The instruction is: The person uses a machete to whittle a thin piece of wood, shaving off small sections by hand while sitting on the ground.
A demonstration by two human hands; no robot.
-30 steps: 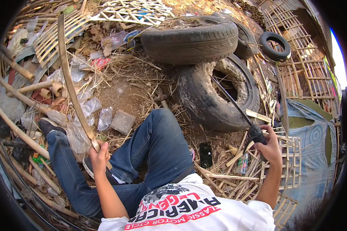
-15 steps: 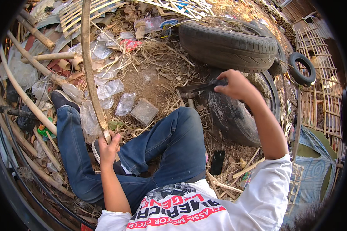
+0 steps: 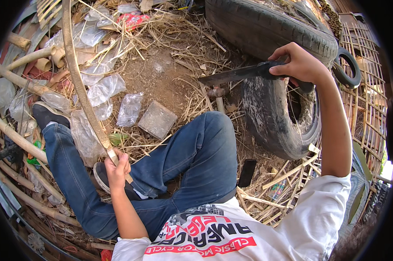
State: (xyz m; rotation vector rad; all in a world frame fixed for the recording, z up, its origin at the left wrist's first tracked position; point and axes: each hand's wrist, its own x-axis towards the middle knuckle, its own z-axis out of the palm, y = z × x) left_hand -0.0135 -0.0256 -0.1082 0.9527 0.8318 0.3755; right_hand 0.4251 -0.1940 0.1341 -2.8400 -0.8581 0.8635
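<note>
Low on the left, my left hand [image 3: 117, 167] is closed around the lower end of a long split bamboo strip [image 3: 81, 87]. The strip rises past my bent leg and out of the top edge. My right hand [image 3: 301, 65] grips the black handle of a large knife [image 3: 231, 77], raised on the right. Its dark blade points left, apart from the strip. Below the blade, a hammer [image 3: 219, 98] with a rusty-looking head lies on the ground. A square grey block [image 3: 157, 119] rests on the dirt in front of my knee.
Worn tyres [image 3: 270, 113] lie at the right, one stacked higher [image 3: 274, 28] and a smaller one [image 3: 348, 67] beyond. A black phone [image 3: 247, 173] is beside my hip. Bamboo poles [image 3: 15, 135] and plastic bags [image 3: 105, 89] litter the left. Bamboo lattice [image 3: 362, 74] stands far right.
My right hand has moved up and right with the knife, and more of the blade shows. The view has shifted. My left hand keeps its hold on the bamboo strip.
</note>
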